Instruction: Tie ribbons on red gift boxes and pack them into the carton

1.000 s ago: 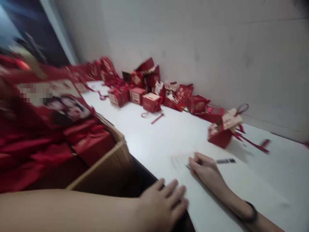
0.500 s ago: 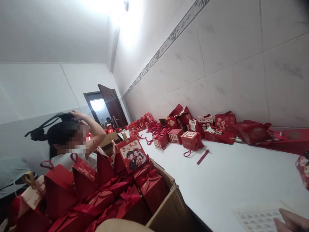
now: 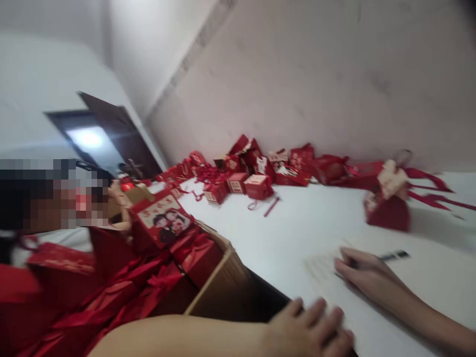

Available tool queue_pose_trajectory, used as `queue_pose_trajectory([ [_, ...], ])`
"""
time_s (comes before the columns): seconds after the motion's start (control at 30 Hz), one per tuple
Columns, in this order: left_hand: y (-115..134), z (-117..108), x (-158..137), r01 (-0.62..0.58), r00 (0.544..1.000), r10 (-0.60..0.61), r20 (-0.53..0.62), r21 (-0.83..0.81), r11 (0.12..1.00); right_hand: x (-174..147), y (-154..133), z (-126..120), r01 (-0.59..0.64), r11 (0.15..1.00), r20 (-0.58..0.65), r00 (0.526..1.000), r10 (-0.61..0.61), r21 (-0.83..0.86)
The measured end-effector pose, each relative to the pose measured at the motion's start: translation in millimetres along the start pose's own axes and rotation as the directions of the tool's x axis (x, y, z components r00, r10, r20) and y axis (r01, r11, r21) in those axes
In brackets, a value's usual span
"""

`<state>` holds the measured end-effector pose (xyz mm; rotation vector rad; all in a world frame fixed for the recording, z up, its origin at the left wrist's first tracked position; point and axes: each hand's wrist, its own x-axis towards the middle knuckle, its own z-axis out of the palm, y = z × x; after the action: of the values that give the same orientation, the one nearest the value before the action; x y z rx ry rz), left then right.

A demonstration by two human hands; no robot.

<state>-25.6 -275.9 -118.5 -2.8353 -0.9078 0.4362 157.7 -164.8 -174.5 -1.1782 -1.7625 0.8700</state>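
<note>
My right hand (image 3: pixel 366 277) grips a dark pen (image 3: pixel 396 256), whose barrel sticks out to the right behind the fingers. It rests on the white table, beside a pale sheet of paper (image 3: pixel 319 267) with blurred print. My left hand (image 3: pixel 308 329) lies near the table's front edge, with its fingers spread and holding nothing. The left forearm crosses in front of the cardboard carton (image 3: pixel 223 277), which is filled with red gift boxes (image 3: pixel 203 260). Further right on the table stands a red gift box with a cream top (image 3: pixel 389 210) and trailing ribbons.
More red boxes (image 3: pixel 258 186) and ribbons line the tiled wall at the back of the white table (image 3: pixel 230 213). A loose red strip (image 3: pixel 271 207) lies there too. At far left sits another person (image 3: pixel 119 198), partly hidden by the boxes. Behind them a dark door (image 3: pixel 126 144) stands ajar.
The view has swung right and down, with blur. My left hand and forearm have come into sight, as have the pen in my right hand and the cream-topped box. The other person's raised arm is lower.
</note>
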Motion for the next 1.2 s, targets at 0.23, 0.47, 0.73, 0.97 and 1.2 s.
queue_pose_trajectory([
  [0.23, -3, -12, -5, -0.005, 0.995, 0.03, 0.093, -0.253, 0.968, -3, -23, -9, -0.071, 0.997, 0.053, 0.996, 0.069, 0.035],
  [0.47, -1, -10, -1, 0.011, 0.989, 0.027, 0.144, -0.255, 0.967, -5, -25, -11, -0.097, 0.986, 0.08, 0.993, 0.086, 0.138],
  [0.73, -1, -14, 1, 0.025, 0.979, 0.026, 0.2, -0.25, 0.968, -5, -23, -13, -0.102, 0.986, 0.092, 0.992, 0.09, 0.129],
  [0.97, 0, -10, 0, 0.025, 0.986, 0.021, 0.168, -0.269, 0.963, -6, -25, -14, -0.076, 0.991, 0.078, 0.995, 0.068, 0.112],
  [1.2, -1, -9, -1, 0.01, 0.991, 0.029, 0.133, -0.288, 0.958, -3, -25, -14, -0.071, 0.979, 0.005, 0.997, 0.072, 0.189],
])
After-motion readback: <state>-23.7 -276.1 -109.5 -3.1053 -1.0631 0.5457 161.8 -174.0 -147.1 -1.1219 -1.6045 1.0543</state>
